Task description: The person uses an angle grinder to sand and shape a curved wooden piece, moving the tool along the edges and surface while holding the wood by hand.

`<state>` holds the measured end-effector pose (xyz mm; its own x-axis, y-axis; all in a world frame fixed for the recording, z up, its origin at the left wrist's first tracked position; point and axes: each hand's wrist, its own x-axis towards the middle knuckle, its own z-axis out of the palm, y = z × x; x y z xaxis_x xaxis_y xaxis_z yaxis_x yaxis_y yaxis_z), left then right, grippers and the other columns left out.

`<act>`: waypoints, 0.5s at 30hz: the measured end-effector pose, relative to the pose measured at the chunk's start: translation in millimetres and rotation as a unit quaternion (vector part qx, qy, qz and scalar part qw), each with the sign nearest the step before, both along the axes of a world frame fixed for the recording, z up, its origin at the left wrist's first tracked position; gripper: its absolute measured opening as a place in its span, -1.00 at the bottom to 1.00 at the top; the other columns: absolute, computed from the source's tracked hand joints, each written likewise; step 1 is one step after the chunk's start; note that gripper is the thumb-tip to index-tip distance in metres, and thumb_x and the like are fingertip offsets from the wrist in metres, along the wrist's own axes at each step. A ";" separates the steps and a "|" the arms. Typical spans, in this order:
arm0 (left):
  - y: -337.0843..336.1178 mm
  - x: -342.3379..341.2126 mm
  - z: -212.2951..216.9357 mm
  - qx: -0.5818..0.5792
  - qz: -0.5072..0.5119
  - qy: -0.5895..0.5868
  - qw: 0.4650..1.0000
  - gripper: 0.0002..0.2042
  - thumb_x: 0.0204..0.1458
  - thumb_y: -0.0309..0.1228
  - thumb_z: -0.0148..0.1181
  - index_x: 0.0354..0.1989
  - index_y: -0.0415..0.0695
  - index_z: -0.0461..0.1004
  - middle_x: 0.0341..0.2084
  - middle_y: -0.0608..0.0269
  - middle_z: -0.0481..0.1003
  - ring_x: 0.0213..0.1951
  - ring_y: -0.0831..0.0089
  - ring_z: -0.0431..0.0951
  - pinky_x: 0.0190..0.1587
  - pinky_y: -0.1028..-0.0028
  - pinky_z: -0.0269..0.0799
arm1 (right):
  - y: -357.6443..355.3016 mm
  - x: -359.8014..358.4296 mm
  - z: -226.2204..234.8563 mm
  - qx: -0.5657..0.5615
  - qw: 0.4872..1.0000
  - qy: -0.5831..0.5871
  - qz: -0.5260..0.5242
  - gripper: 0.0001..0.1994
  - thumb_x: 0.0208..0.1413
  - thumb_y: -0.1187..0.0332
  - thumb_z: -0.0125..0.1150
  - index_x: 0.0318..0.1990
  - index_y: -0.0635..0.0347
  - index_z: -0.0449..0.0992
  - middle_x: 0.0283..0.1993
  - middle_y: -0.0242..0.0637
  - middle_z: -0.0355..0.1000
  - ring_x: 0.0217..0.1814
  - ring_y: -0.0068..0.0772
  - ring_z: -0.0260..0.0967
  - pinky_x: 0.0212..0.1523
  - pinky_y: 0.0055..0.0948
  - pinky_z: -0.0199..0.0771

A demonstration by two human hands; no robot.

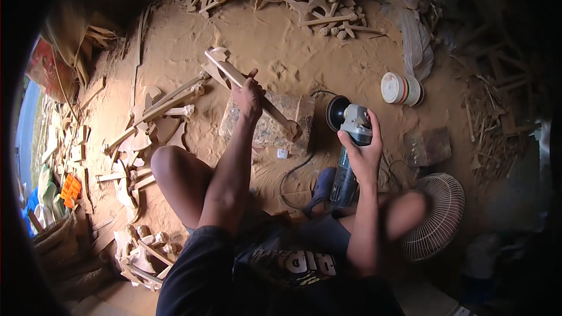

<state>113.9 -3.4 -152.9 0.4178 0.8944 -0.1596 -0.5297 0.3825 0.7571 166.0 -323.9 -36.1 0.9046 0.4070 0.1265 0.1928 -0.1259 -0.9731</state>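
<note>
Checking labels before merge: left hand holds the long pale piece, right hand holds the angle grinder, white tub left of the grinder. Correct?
One error: in the head view, the white tub is right of the angle grinder, not left. The rest stands.

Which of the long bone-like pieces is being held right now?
The long bone-like piece in the left hand, slanting across the stained block; the other long pieces lie on the dusty ground.
</note>
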 end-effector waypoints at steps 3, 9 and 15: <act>-14.4 -12.5 -6.0 0.022 0.069 0.026 0.997 -0.71 0.17 -0.66 0.11 0.04 -0.16 0.32 -0.49 0.26 0.51 -0.65 0.58 0.40 -0.63 0.52 0.35 | 20.7 -34.7 -34.6 -0.026 0.999 0.023 -0.013 -0.14 0.04 0.41 0.60 0.49 0.31 0.26 0.31 -0.08 0.46 0.25 -0.32 0.47 0.29 -0.31 0.50; -7.0 -36.0 -46.1 0.066 0.101 0.138 0.983 -0.68 0.11 -0.66 0.30 -0.06 -0.16 0.30 -0.51 0.24 0.51 -0.65 0.53 0.46 -0.63 0.49 0.39 | 45.7 -77.7 -86.9 -0.055 0.997 0.038 0.046 -0.16 0.04 0.47 0.57 0.49 0.29 0.27 0.28 -0.08 0.49 0.25 -0.33 0.48 0.31 -0.32 0.48; -15.7 -31.7 -33.0 0.063 0.091 0.103 0.989 -0.70 0.12 -0.64 0.30 -0.07 -0.17 0.31 -0.54 0.23 0.48 -0.64 0.50 0.46 -0.63 0.45 0.39 | 48.6 -75.2 -112.7 -0.092 0.992 0.028 0.077 -0.15 0.06 0.48 0.54 0.51 0.30 0.24 0.27 -0.06 0.50 0.21 -0.34 0.51 0.28 -0.32 0.50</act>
<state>82.2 -19.0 -185.9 0.2193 0.9699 -0.1061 -0.4113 0.1905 0.8914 90.8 -275.3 -148.8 0.8330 0.5532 -0.0112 0.1708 -0.2763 -0.9458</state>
